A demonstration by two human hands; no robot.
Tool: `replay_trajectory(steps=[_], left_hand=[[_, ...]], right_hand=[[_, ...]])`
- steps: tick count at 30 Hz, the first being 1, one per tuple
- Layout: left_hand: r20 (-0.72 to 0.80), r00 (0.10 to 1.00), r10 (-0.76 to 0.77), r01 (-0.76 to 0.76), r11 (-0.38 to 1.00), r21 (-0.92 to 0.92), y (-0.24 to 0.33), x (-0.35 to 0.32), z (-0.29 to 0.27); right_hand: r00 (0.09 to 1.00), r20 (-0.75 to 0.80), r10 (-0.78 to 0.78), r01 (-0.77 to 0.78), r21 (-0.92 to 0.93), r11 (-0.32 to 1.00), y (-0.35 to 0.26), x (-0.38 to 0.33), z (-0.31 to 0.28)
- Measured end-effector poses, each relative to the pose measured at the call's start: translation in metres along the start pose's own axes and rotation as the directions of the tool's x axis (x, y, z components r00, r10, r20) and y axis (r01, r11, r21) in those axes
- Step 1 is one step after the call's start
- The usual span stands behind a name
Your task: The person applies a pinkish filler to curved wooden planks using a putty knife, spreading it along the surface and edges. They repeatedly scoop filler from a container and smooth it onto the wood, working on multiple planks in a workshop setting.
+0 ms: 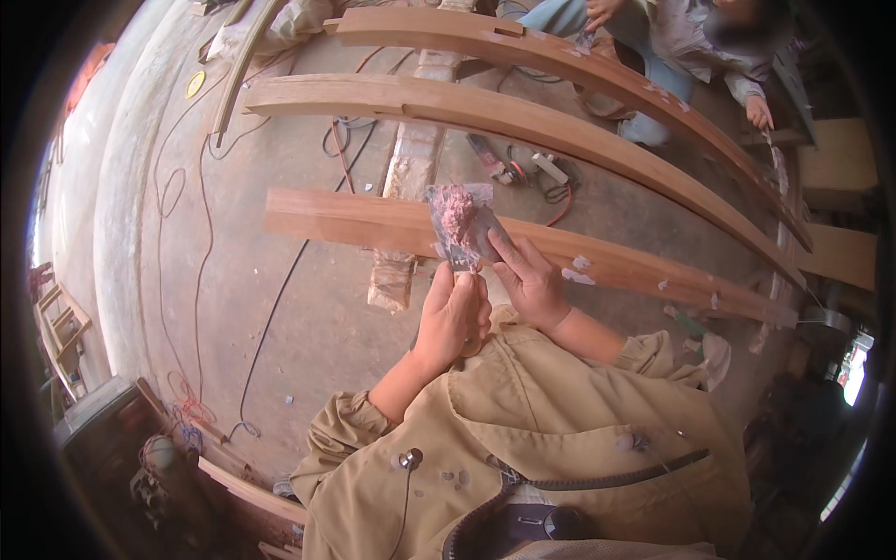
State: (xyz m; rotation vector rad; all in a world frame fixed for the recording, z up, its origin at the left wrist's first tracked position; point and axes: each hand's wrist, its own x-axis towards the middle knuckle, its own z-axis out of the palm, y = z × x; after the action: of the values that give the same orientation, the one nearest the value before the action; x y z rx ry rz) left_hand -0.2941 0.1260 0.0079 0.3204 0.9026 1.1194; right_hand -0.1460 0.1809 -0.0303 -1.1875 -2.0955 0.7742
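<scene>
My left hand (450, 314) is closed around the handle of a putty knife (460, 256), held up in front of my chest. A lump of pink putty (455, 213) sits on its broad blade. In my closed right hand (534, 280) is a flat grey scraper (484, 230), pinched between thumb and fingers and touching the putty's right side. Just beyond both hands lies the nearest wooden beam (345, 218), with pale putty patches (579, 271) along its right part.
Two more curved beams, a middle one (327, 94) and a far one (420, 30), stretch across. An angle grinder (495, 161) and cables lie on the floor between beams. Wrapped supports (389, 280) hold the beams. At the far right a co-worker (691, 42) reaches over the far beam.
</scene>
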Motion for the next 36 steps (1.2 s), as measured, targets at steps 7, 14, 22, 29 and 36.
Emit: replay_trajectory(steps=[7, 14, 22, 29, 36], left_hand=[[0.031, 0.992, 0.119, -0.119, 0.993, 0.018, 0.026, 0.001, -0.003], [-0.001, 1.000, -0.009, 0.009, 1.000, 0.011, 0.049, 0.014, 0.005], [0.060, 0.991, -0.121, 0.110, 0.980, 0.168, 0.048, 0.026, 0.007], [0.056, 0.992, -0.116, 0.096, 0.955, 0.279, 0.051, 0.027, 0.006], [0.066, 0.995, -0.073, 0.047, 0.943, 0.330, 0.049, 0.037, -0.007]], right_hand=[[0.972, 0.224, 0.075, -0.048, -0.123, 0.991, 0.038, -0.013, -0.012], [0.907, 0.221, 0.358, -0.407, 0.245, 0.880, 0.048, 0.035, -0.075], [0.862, 0.505, 0.035, -0.046, 0.009, 0.999, -0.013, 0.129, -0.142], [0.800, 0.599, 0.048, 0.080, -0.185, 0.979, -0.013, 0.147, -0.142], [0.727, 0.680, 0.100, 0.316, -0.460, 0.830, -0.039, 0.178, -0.128]])
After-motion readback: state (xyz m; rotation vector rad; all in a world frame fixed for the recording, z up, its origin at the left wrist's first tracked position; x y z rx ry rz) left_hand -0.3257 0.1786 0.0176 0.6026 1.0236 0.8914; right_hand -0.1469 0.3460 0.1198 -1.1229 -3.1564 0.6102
